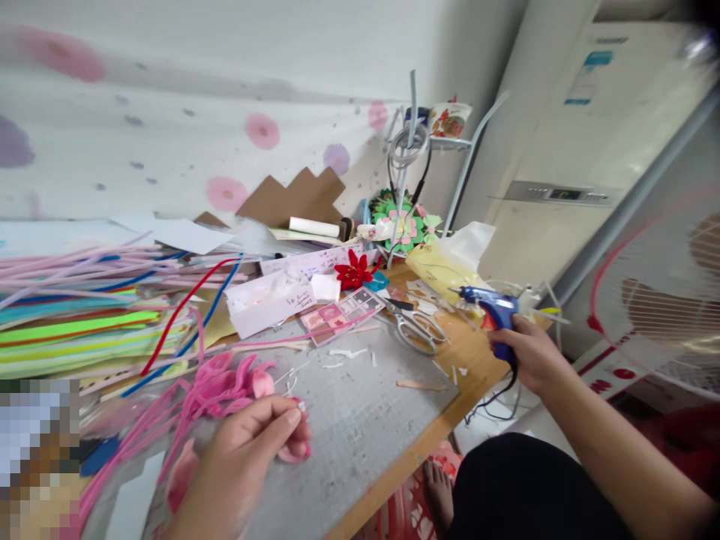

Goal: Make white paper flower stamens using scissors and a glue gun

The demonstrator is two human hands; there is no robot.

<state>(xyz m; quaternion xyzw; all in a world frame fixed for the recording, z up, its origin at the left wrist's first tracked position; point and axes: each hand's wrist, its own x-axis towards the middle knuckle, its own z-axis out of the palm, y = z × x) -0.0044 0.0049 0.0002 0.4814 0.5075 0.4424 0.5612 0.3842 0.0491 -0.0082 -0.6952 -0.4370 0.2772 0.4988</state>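
Note:
My left hand (pixel 256 435) is closed over the grey work mat (pixel 360 427), thumb and fingers pinching a small pink petal (pixel 293 453), mostly hidden by the fingers. In my right hand (pixel 534 352), at the table's right edge, is a blue glue gun (pixel 498 306) with its nozzle pointing left. A dark cord hangs from its handle. Close to my left hand lie fuzzy pink pipe cleaners (pixel 217 390), bent into loops. Scissors (pixel 416 328) rest open on the mat between both hands. Behind them is a red fuzzy flower (pixel 355 270).
Bundles of coloured pipe cleaners (pixel 84 322) cover the left side. A pink and grey palette (pixel 342 315) and paper pieces (pixel 270 300) lie mid-table. Brown cardboard (pixel 295 196) leans at the wall. On the right stand a refrigerator (pixel 545 150) and a fan (pixel 664 300).

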